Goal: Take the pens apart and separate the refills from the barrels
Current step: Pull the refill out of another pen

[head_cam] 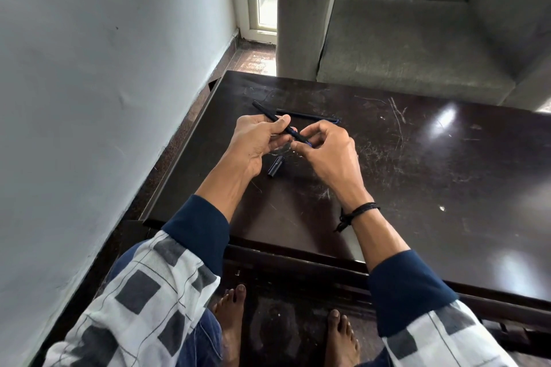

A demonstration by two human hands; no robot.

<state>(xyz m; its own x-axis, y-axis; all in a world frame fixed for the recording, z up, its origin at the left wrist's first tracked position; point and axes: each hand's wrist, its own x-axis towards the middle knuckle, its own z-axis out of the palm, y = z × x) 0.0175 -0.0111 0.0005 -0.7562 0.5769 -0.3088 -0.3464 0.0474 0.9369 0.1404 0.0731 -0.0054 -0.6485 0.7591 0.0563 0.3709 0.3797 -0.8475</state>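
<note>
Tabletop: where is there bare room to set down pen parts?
The right half of the table, past the right hand, is bare. So is the near strip between the cap and the front edge. Crowded: where the left hand and right hand grip the pen, a second pen just beyond.

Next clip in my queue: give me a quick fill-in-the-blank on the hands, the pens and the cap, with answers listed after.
The left hand and the right hand grip one black pen, held ____ the table.
A second pen lies on the table, on the ____ side of the hands from the person.
The loose cap rests on the table; the cord bracelet is on the ____ wrist.
Answers: above; far; right.
</note>
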